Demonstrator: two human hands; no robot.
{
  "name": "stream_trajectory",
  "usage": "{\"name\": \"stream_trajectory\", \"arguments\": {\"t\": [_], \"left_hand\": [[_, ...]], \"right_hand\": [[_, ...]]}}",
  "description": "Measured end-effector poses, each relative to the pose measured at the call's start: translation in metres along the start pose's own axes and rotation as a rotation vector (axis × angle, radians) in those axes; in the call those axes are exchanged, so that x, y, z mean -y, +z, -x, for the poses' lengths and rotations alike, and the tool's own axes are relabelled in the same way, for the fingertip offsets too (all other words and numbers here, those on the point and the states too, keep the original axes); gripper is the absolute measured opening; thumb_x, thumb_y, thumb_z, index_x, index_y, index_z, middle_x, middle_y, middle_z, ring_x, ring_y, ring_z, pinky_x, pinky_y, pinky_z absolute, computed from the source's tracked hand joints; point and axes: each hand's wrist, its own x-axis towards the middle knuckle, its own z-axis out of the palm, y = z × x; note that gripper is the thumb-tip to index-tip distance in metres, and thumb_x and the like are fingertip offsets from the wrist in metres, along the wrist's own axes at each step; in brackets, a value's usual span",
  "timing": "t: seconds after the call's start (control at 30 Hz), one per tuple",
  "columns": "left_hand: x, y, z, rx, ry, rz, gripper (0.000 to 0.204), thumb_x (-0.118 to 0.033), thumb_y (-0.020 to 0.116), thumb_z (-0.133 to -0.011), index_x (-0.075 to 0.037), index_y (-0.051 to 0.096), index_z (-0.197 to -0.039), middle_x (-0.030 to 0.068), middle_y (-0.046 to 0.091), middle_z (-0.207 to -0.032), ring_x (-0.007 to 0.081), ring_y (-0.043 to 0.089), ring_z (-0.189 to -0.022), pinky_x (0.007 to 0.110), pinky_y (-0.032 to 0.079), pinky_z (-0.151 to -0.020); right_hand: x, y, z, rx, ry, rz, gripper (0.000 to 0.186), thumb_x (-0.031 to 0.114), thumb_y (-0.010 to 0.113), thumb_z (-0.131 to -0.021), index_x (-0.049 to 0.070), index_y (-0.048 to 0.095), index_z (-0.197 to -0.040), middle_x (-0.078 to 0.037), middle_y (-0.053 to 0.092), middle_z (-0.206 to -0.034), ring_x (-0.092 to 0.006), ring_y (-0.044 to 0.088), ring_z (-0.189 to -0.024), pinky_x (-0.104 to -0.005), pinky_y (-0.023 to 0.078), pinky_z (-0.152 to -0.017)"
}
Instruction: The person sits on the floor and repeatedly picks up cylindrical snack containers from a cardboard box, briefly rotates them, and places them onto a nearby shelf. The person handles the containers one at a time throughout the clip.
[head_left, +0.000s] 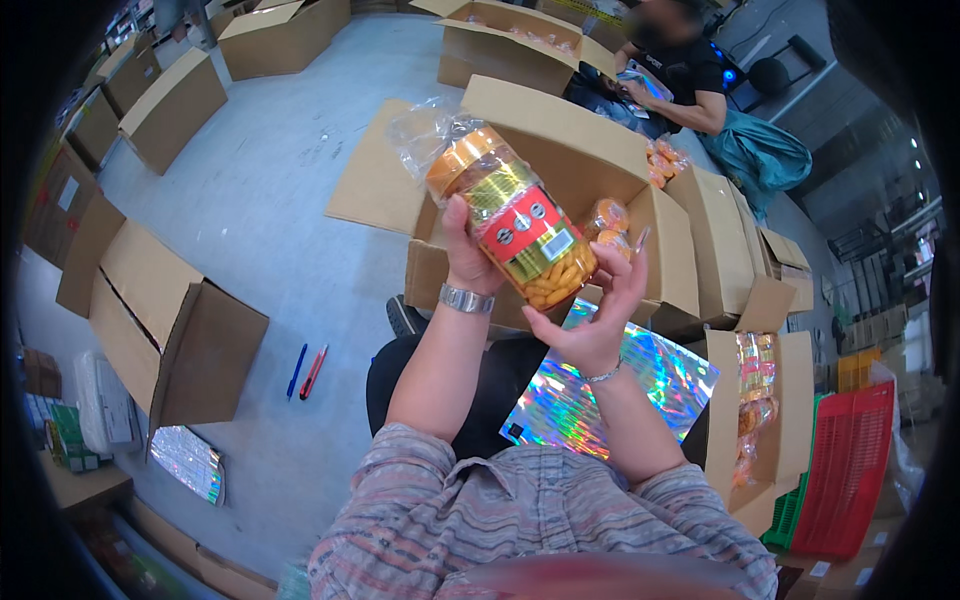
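Note:
I hold up a clear plastic jar (525, 230) with an orange lid, a red and gold label and yellow-orange pieces of food inside. It is tilted, lid toward the upper left, and a loose clear plastic bag (415, 140) bunches above the lid. My left hand (468, 250) is closed round the jar's left side, with a metal watch on the wrist. At the jar's lower end my right hand (597, 320) curves its thumb and fingers about the base. A shiny holographic mailer bag (620, 385) lies across my lap, under the right forearm.
Just beyond the jar stands an open carton (560, 125) holding several wrapped orange-lidded jars (608, 225). Another carton of jars (722, 400) is at my right, beside a red crate (842, 470). A blue pen (297, 372) and red cutter (314, 372) lie on the floor. A person (690, 80) sits far right.

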Motion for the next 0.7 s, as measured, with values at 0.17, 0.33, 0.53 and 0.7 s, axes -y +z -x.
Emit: {"name": "stream_trajectory", "arguments": {"t": [0.17,0.33,0.53,0.7], "left_hand": [[0.009,0.014,0.004,0.100,0.070,0.214,0.107,-0.074,0.068,-0.082,-0.002,0.035,-0.154,0.0211,0.048,-0.148,0.0351,0.053,-0.133,0.055,0.052,-0.105],[0.008,0.022,0.008,0.139,0.147,0.184,0.106,-0.074,0.066,-0.084,-0.007,0.031,-0.158,0.0226,0.042,-0.155,0.0373,0.051,-0.136,0.056,0.047,-0.110],[0.001,0.023,0.009,0.144,0.161,0.198,0.110,-0.074,0.068,-0.082,-0.004,0.030,-0.159,0.0208,0.046,-0.152,0.0381,0.053,-0.135,0.056,0.053,-0.104],[-0.006,0.015,0.006,0.209,0.111,0.209,0.106,-0.072,0.066,-0.085,-0.005,0.031,-0.159,0.0229,0.043,-0.154,0.0394,0.052,-0.136,0.057,0.053,-0.104]], "right_hand": [[0.004,-0.009,0.011,-0.003,-0.144,0.176,0.101,0.028,0.099,-0.060,0.002,0.043,-0.139,-0.014,0.049,-0.131,-0.0291,0.054,-0.120,-0.0402,0.047,-0.099],[0.024,-0.008,0.007,0.038,0.307,-0.613,0.136,0.025,0.100,-0.063,0.009,0.008,-0.162,-0.016,0.043,-0.140,-0.0311,0.048,-0.136,-0.0445,0.046,-0.110],[0.036,-0.011,-0.003,0.038,0.590,-0.735,0.135,0.018,0.094,-0.073,0.013,-0.006,-0.163,-0.018,0.043,-0.144,-0.0299,0.051,-0.135,-0.0438,0.047,-0.110],[0.024,-0.011,-0.002,0.156,-0.002,-0.126,0.133,0.016,0.095,-0.069,0.007,0.000,-0.162,-0.017,0.047,-0.140,-0.0282,0.054,-0.129,-0.0415,0.047,-0.105]]}}
